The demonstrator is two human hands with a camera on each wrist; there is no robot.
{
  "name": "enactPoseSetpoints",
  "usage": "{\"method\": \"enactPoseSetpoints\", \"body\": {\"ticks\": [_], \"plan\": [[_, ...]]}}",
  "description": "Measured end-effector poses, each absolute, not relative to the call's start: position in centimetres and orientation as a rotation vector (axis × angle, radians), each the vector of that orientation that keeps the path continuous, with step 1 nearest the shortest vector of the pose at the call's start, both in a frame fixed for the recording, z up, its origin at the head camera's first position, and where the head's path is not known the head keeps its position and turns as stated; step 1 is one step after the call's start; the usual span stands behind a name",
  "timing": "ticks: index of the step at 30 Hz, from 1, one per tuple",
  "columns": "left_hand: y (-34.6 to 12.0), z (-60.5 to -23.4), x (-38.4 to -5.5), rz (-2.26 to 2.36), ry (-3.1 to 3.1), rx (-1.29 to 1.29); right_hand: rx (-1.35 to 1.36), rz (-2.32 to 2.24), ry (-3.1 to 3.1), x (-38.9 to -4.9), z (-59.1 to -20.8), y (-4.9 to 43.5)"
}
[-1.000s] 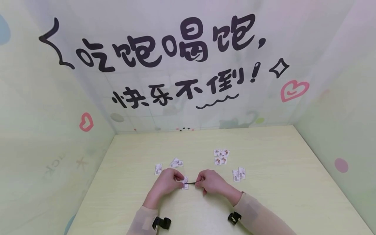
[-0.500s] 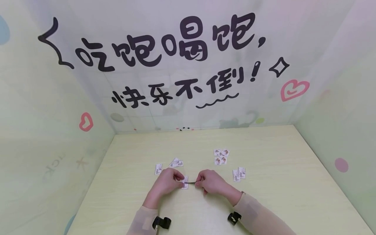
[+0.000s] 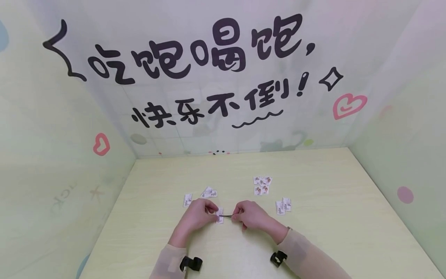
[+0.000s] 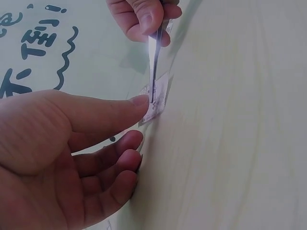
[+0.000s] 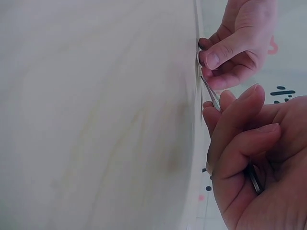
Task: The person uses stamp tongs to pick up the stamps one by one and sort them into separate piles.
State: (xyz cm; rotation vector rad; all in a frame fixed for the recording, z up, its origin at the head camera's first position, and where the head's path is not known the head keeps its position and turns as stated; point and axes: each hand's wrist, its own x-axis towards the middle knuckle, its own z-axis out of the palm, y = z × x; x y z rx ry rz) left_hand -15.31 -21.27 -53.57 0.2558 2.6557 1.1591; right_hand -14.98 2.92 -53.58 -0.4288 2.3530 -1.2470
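A small white card (image 3: 220, 220) with a grey printed picture lies on the table. My left hand (image 3: 201, 215) rests at the card's left edge. In the left wrist view its straight thumb (image 4: 115, 111) touches the card (image 4: 160, 98), and the other fingers bend loosely below. My right hand (image 3: 251, 215) pinches metal tweezers (image 3: 227, 216), their tips over the middle of the card. Seen up close, the tweezers (image 4: 153, 62) reach down onto the card's printed face. The right wrist view shows the tweezers' rear end (image 5: 255, 179) inside the curled right hand (image 5: 268, 153).
Two overlapping cards (image 3: 209, 193) and a single card (image 3: 187, 200) lie beyond the left hand. Several cards with reddish pictures (image 3: 262, 186) are grouped at back right. Another pair (image 3: 283, 206) lies right of the right hand. Printed cloth walls (image 3: 216, 135) enclose the table.
Both hands keep their places at the card and the tweezers stay on it. The head view has shifted very slightly.
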Motion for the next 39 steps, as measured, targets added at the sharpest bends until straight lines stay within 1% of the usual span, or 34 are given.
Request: {"method": "enactPoseSetpoints", "body": {"ticks": [8,17,25,32,39], "plan": [[-21.8,-53.4,-15.6,1.194,2.713,0.251,-0.393,-1.290,2.326,-15.1,-53.0,3.6],[-23.4,-53.3,-16.4,1.265,2.779,0.120,-0.339,-1.379,2.285,-15.3,-52.4,5.1],[-26.1,-52.9,-16.7,1.284,2.858,-0.029,-0.311,-1.418,2.301,-15.4,-52.4,6.7],[-28.6,-53.4,-17.0,1.278,2.890,-0.165,-0.263,-1.432,2.304,-15.2,-52.4,8.3],[-29.2,-53.8,-17.0,1.295,2.880,-0.225,-0.231,-1.446,2.298,-15.2,-52.7,9.6]]}}
